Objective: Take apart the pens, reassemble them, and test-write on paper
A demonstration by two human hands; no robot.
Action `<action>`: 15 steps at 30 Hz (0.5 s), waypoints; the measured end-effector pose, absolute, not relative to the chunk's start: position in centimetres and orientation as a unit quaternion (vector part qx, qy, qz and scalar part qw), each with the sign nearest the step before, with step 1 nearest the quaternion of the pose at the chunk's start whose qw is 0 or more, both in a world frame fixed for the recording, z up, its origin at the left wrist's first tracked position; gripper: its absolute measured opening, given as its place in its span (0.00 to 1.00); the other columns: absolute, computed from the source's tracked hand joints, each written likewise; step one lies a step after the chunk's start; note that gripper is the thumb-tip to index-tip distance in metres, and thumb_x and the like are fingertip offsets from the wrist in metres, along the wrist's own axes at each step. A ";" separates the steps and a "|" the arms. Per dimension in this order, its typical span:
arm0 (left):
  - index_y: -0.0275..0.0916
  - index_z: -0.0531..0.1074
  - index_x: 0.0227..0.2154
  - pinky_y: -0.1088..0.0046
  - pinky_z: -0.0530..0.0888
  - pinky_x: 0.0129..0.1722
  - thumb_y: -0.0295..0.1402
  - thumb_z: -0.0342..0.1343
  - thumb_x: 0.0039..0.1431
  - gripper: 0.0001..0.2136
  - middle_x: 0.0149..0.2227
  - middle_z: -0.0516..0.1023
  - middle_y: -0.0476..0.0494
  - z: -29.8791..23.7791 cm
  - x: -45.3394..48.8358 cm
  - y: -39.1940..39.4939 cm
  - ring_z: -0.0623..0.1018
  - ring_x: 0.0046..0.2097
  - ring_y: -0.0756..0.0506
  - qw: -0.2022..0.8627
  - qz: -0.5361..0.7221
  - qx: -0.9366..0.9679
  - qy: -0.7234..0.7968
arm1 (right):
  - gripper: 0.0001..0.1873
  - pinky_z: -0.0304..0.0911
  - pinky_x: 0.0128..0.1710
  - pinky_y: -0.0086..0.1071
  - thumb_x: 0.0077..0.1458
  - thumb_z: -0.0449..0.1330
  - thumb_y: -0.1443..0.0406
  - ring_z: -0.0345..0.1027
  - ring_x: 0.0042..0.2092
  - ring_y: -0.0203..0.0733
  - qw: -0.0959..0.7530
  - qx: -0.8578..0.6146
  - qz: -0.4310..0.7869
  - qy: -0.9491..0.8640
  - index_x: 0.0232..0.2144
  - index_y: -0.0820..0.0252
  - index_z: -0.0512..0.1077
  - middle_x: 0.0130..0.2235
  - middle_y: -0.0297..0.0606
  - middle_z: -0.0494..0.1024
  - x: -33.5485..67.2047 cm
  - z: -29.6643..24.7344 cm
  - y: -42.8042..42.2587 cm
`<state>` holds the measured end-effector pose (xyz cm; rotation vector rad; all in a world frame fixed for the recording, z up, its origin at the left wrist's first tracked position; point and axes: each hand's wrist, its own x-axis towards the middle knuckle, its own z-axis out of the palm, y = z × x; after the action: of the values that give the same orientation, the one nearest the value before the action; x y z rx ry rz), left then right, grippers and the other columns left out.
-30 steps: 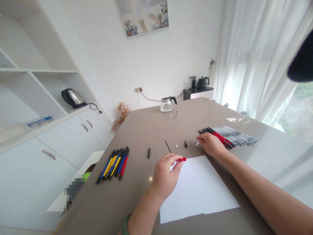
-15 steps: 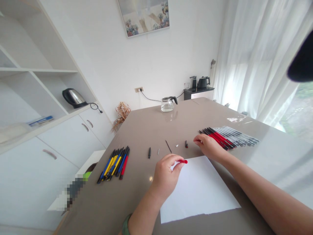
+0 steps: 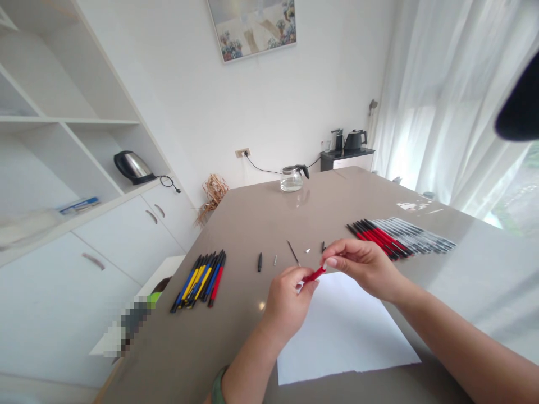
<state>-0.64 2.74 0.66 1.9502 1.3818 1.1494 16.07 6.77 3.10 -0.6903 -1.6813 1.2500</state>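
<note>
The person's left hand (image 3: 289, 296) is closed around the lower end of a red pen barrel (image 3: 314, 274), thumb and fingers pinching it; the right hand (image 3: 362, 266) meets it from the other side, thumb and forefinger nipped on the barrel's upper tip, so the piece sits in the air between the two hands, tilted up toward the right one. It looks like a light, stiff plastic tube, smooth and liable to slip or roll in the fingers, so a firm fingertip pinch near each end seems the best hold. Just below both hands lies a white sheet of paper (image 3: 349, 336) on the table (image 3: 252, 219); just beyond the left hand lie small loose parts, among them a black cap (image 3: 260, 261) and a thin refill (image 3: 293, 252); beyond the right hand is a row of red and black pens (image 3: 391, 235); well to the left of the left hand lies a bundle of coloured pens (image 3: 202, 279).
</note>
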 end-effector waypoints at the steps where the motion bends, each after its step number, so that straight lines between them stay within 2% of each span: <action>1: 0.40 0.71 0.32 0.73 0.68 0.33 0.29 0.50 0.51 0.06 0.31 0.72 0.46 0.7 -0.6 2.8 0.71 0.34 0.49 0.243 0.420 0.713 0.506 | 0.09 0.63 0.34 0.33 0.46 0.57 0.61 0.66 0.32 0.37 0.446 -0.283 0.502 -0.685 0.28 0.62 0.69 0.28 0.37 0.72 16.0 3.0 6.8; 5: 0.39 0.72 0.32 0.73 0.68 0.32 0.31 0.50 0.51 0.07 0.31 0.73 0.46 0.6 -0.7 2.9 0.71 0.33 0.48 0.287 0.430 0.694 0.501 | 0.11 0.62 0.31 0.31 0.46 0.57 0.59 0.65 0.30 0.37 0.449 -0.309 0.436 -0.716 0.27 0.62 0.70 0.27 0.38 0.71 16.0 2.8 7.1; 11: 0.35 0.71 0.35 0.73 0.68 0.31 0.34 0.51 0.51 0.10 0.27 0.73 0.45 0.5 -0.9 3.1 0.70 0.29 0.50 0.497 0.414 0.609 0.459 | 0.11 0.60 0.31 0.30 0.49 0.54 0.60 0.64 0.31 0.36 0.439 -0.316 0.390 -0.745 0.26 0.61 0.71 0.28 0.38 0.71 16.0 2.7 7.4; 15: 0.33 0.71 0.35 0.73 0.67 0.32 0.34 0.52 0.50 0.11 0.27 0.73 0.44 0.9 -0.9 3.0 0.71 0.29 0.51 0.573 0.414 0.556 0.438 | 0.12 0.60 0.33 0.30 0.50 0.53 0.60 0.65 0.32 0.37 0.427 -0.319 0.386 -0.753 0.28 0.60 0.73 0.29 0.38 0.71 16.0 2.5 7.5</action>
<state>-0.91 2.96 0.91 1.3030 1.0263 0.9708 16.00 7.53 2.51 -0.7974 -1.8804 0.9648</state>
